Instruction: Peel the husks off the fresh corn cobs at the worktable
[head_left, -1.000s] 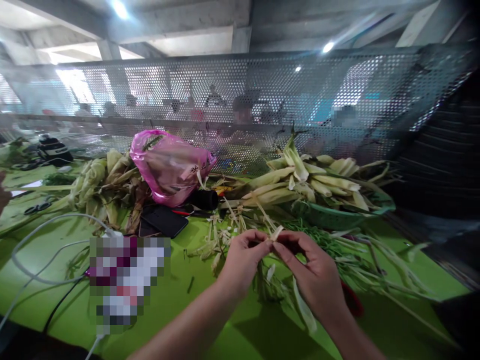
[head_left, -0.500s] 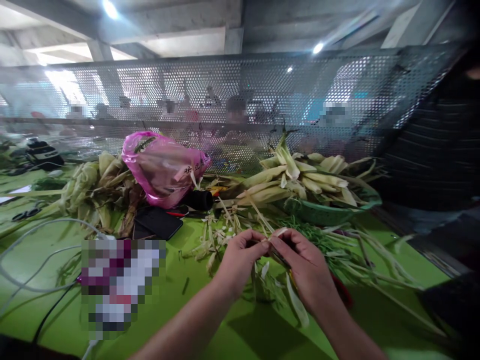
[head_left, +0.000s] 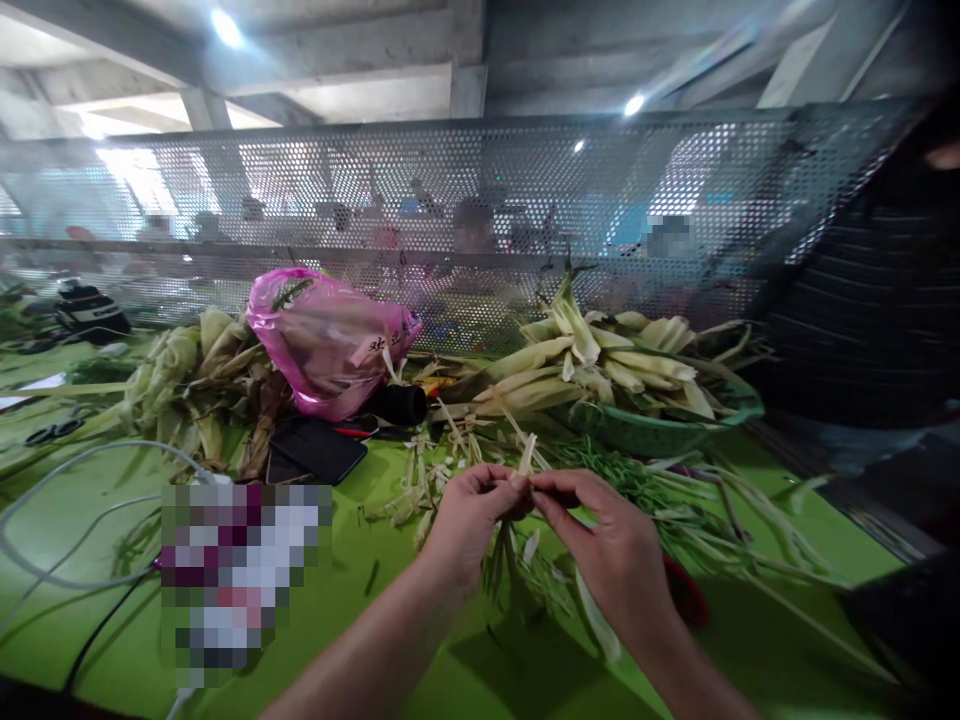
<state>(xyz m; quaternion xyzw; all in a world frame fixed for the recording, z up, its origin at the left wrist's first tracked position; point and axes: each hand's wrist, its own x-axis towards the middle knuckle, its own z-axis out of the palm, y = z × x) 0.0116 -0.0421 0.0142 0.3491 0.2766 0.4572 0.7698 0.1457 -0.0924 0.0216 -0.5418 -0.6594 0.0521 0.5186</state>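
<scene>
Above the green table, my left hand [head_left: 466, 520] pinches a pale strip of corn husk [head_left: 528, 452] between thumb and fingers, its free end pointing up. My right hand [head_left: 611, 545] meets it from the right, thumb and forefinger pressed together at the strip's base. Whether it grips the same strip is partly hidden by the fingers. Below both hands hang or lie thin green strands [head_left: 551, 580], and a longer pale husk strip [head_left: 598, 620] sits beneath my right hand. Small knotted husk pieces [head_left: 421, 480] are scattered left of my hands.
A green basket [head_left: 652, 432] heaped with corn husks [head_left: 630, 355] stands at back right. Left of it are a pink plastic bag [head_left: 330, 340], a dark phone [head_left: 319, 450], more husks [head_left: 172, 370] and white cables [head_left: 82, 450]. A perforated metal screen [head_left: 450, 170] runs behind; a person in dark clothes [head_left: 862, 300] is at right.
My thumbs and fingers have shifted on the husk. A strip that lay slanted between my hands now stands upright from my left hand's pinch, and my right fingertips have drawn slightly lower.
</scene>
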